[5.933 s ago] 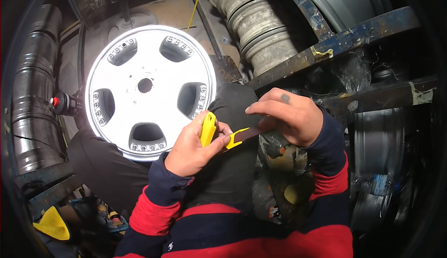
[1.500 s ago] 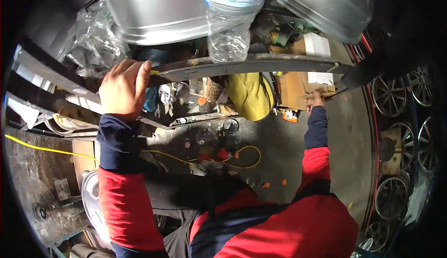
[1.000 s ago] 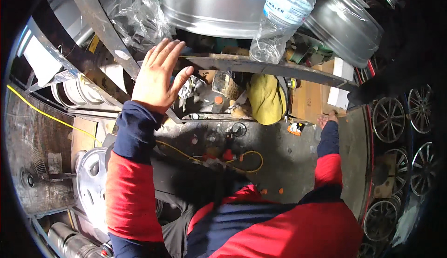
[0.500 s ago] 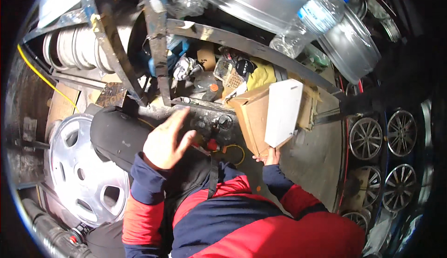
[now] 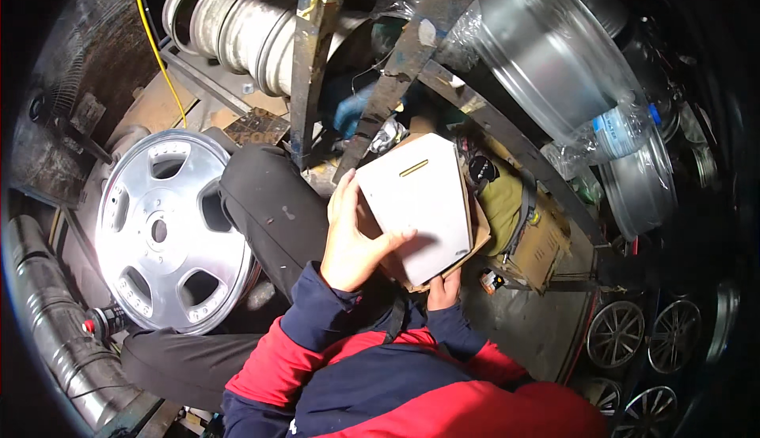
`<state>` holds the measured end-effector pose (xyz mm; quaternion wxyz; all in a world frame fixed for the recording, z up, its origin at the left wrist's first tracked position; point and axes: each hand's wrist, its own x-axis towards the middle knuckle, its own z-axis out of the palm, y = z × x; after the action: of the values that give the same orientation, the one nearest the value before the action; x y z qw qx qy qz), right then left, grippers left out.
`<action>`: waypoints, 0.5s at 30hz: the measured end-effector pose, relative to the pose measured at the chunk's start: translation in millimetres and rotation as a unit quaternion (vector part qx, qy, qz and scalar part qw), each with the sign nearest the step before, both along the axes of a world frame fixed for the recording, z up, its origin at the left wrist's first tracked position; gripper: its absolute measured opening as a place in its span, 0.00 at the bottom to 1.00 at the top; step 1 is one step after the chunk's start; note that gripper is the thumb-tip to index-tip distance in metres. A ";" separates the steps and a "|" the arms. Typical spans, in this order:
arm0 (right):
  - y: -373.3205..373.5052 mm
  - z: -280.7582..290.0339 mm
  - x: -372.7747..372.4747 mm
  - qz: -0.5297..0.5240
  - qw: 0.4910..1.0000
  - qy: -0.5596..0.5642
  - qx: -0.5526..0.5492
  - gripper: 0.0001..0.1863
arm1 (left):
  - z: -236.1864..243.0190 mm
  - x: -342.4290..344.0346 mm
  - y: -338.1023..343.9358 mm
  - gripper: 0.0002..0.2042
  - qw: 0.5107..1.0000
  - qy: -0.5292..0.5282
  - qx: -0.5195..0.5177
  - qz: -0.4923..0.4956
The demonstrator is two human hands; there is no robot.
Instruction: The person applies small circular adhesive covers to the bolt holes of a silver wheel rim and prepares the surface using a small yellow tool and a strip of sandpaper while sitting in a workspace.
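A cardboard box with a white panel (image 5: pixel 423 204) on its upper side is in front of my body; a narrow slot shows near the panel's far end. My left hand (image 5: pixel 352 240) holds its left edge, the thumb lying over the white face and the fingers along the side. At the near edge, my right hand (image 5: pixel 444 289) grips the box from below, its fingers partly hidden underneath. A silver five-hole wheel rim (image 5: pixel 161 232) rests to the left, beside my dark-trousered knee (image 5: pixel 273 193).
A worn metal rack frame (image 5: pixel 412 50) crosses ahead. White rims (image 5: pixel 233 34) sit at far left, large silver rims (image 5: pixel 558 50) and a plastic bottle (image 5: pixel 621 132) at far right. A yellow-green cloth (image 5: pixel 505 216) lies beyond the box. Spoked wheels (image 5: pixel 616 335) line the right.
The box has come left and nearer my body in my right hand. My left hand, raised and spread before, now holds its left edge. The view has turned left.
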<state>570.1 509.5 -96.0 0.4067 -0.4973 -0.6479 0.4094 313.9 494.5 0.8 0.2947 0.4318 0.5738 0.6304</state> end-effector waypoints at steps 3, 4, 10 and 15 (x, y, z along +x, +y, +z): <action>0.4 19.8 -15.5 0.008 1.000 0.003 0.015 0.26 | 6.0 2.4 1.2 0.48 0.998 -0.025 -0.013 0.048; 1.8 25.8 -16.2 0.005 1.000 0.003 0.011 0.26 | 6.7 4.5 0.3 0.47 0.997 -0.039 -0.008 0.065; 17.7 32.6 -16.2 0.033 0.997 -0.033 0.069 0.23 | 16.9 2.2 -13.2 0.42 0.994 -0.054 0.067 0.067; 31.8 51.2 -35.3 0.040 0.997 0.062 -0.002 0.22 | 27.4 -18.4 -48.6 0.39 0.882 -0.414 0.211 0.073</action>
<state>534.7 541.3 -44.8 0.4283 -0.4456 -0.6402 0.4562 295.5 445.9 28.2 0.3609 0.1400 0.2830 0.8775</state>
